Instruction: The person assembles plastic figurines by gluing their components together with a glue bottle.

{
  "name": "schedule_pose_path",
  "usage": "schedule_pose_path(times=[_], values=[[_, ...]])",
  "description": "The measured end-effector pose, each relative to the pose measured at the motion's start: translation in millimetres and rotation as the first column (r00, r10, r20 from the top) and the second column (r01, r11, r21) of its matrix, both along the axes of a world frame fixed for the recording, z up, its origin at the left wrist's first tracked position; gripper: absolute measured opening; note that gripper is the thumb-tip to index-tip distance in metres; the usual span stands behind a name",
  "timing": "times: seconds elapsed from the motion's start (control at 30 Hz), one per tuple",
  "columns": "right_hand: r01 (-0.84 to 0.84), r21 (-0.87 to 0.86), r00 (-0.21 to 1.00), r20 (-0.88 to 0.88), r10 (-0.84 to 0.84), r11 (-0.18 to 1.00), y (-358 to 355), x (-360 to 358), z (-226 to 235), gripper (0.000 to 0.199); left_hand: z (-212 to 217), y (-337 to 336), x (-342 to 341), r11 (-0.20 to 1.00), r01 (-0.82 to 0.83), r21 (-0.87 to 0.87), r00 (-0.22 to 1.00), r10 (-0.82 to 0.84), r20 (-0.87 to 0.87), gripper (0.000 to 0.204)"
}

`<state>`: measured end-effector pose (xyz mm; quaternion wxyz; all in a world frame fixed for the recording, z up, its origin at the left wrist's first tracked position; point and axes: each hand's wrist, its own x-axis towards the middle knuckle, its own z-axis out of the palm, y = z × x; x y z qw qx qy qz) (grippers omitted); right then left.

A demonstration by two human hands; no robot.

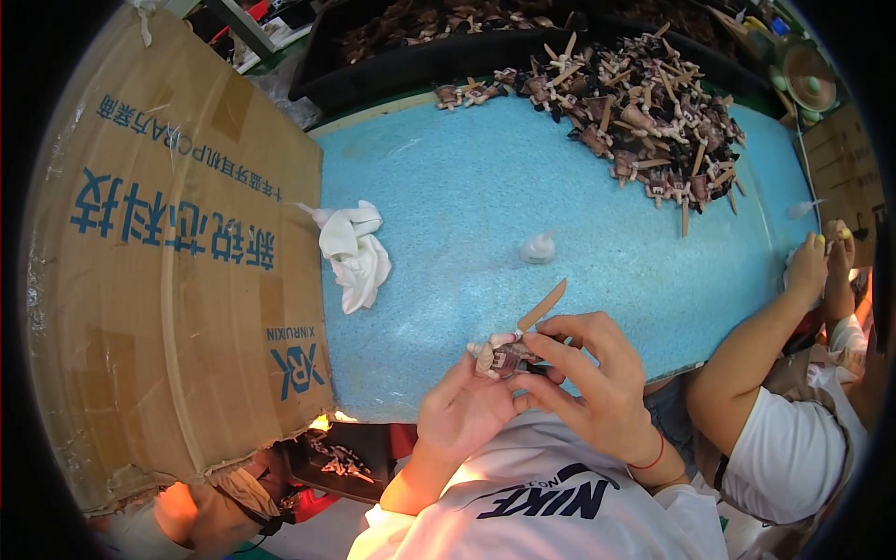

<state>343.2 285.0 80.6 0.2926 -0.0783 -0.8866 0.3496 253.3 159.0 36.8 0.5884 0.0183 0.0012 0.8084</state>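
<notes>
Just over the near edge of the blue work surface (448, 308) I hold a small figurine (505, 358) with pale limbs, a brownish-mauve body and dark parts. A long tan blade-shaped piece (544, 306) sticks up from it toward the far right. My left hand (464, 411) grips it from the left, fingers and thumb around its lower side. From the right, my right hand (597, 378) has its thumb and fingers closed on the dark end; its fingertips partly hide that end. A small translucent bottle (539, 248) stands beyond my hands.
Many similar figurines (644, 121) are heaped at the far right, before black bins (401, 70). A crumpled white cloth (355, 257) lies beside a large cardboard box (177, 252) on the left. At right, a co-worker's hands (807, 266) work near another bottle (801, 209).
</notes>
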Motion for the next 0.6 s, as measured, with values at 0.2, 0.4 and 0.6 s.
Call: schedule_pose_path(times=[0.2,0.4,0.6], values=[[-0.008,0.039,1.000,-0.007,0.008,0.999,-5,4,0,0.038,-6,-7,-1,1.000,0.012,-0.022,0.992,-0.015,-0.126,0.044],[-0.027,0.036,0.999,-0.029,0.028,0.999,-9,6,0,0.040,-9,-8,2,0.987,-0.016,-0.159,0.986,-0.010,-0.165,0.035],[-0.054,0.029,0.998,-0.039,0.055,0.998,-9,9,0,0.039,-20,-12,5,0.998,-0.047,-0.046,0.994,0.042,-0.103,0.034]])
